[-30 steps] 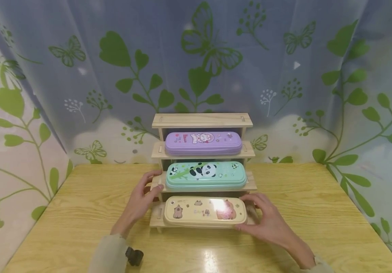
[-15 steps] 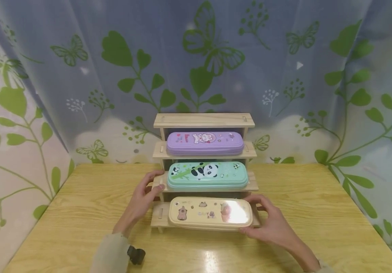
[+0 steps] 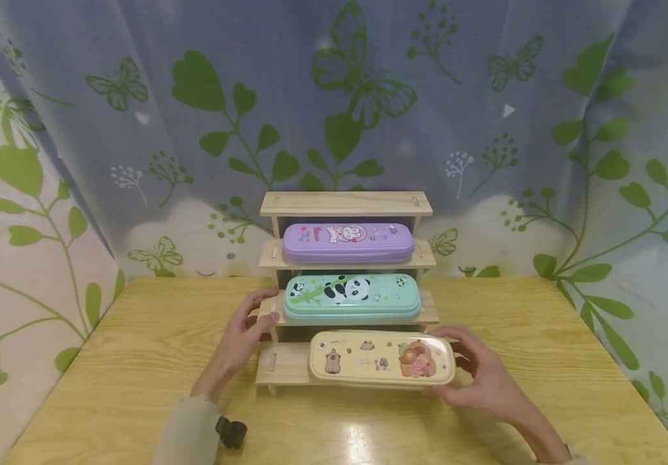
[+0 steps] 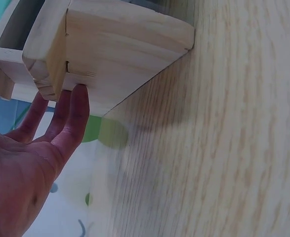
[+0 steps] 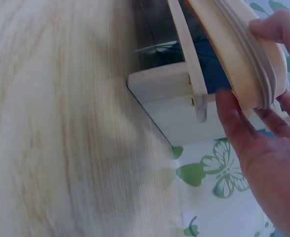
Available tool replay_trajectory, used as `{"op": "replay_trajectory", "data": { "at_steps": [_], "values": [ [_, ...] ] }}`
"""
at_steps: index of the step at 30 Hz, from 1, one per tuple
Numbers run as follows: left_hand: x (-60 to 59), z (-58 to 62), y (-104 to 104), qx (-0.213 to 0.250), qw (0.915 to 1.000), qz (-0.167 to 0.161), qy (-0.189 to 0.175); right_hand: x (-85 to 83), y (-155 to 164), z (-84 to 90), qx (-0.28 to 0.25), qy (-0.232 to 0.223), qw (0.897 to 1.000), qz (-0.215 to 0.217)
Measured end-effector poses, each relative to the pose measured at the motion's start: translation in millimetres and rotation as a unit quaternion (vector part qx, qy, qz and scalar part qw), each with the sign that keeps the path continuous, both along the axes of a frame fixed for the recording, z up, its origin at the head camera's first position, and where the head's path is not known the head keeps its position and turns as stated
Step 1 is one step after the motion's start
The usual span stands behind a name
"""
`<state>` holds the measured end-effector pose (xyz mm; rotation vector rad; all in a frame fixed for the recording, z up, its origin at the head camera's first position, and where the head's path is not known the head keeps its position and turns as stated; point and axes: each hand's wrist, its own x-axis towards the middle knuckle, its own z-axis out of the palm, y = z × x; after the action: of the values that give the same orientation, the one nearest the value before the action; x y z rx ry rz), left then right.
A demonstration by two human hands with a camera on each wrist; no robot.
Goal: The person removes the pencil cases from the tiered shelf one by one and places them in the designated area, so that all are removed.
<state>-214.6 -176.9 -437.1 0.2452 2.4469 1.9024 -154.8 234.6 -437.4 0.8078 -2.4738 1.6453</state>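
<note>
A yellow pencil case (image 3: 381, 359) with capybara pictures lies over the lowest step of a stepped wooden rack (image 3: 290, 363), its right end jutting past the step. My right hand (image 3: 485, 378) grips that end, thumb in front and fingers behind; the right wrist view shows the case's zipper edge (image 5: 256, 59) between thumb and fingers, tilted off the step. At the rack's left side my left hand (image 3: 246, 336) holds the end of the second step, thumb on its front. In the left wrist view, its fingers (image 4: 78, 108) touch the rack's side panel.
A mint panda pencil case (image 3: 352, 297) sits on the second step, and a purple pencil case (image 3: 348, 243) on the third. The bare top step (image 3: 345, 204) stands before a leaf-patterned curtain (image 3: 241, 77). Wood-grain tabletop (image 3: 153, 342) surrounds the rack.
My right hand has moved right, drawing the yellow pencil case along the lowest step past its right end. The left hand stays on the rack. Both other cases keep their places.
</note>
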Motion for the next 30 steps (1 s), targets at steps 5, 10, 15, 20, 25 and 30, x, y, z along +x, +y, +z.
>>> {"op": "replay_trajectory", "data": {
  "at_steps": [5,10,15,20,25,30],
  "values": [
    [8.3,13.4,4,-0.005,1.0,-0.003,-0.001,1.0,12,1.4,-0.033,-0.047,0.998,0.032],
    [9.2,15.7,4,-0.004,1.0,-0.002,-0.002,1.6,23,2.7,-0.037,-0.069,0.996,0.036],
    [8.1,13.3,2,-0.001,1.0,-0.002,-0.003,5.1,35,4.3,-0.022,-0.091,0.996,0.011],
    [6.5,8.1,2,0.006,1.0,-0.002,0.002,12.1,49,5.6,-0.011,-0.088,0.996,-0.006],
    [9.5,9.9,4,0.003,1.0,-0.002,0.001,18.0,64,4.8,-0.004,-0.076,0.997,-0.019],
    [11.0,13.0,4,0.001,1.0,-0.004,0.004,22.6,79,4.0,-0.021,-0.068,0.997,-0.021]
  ]
}}
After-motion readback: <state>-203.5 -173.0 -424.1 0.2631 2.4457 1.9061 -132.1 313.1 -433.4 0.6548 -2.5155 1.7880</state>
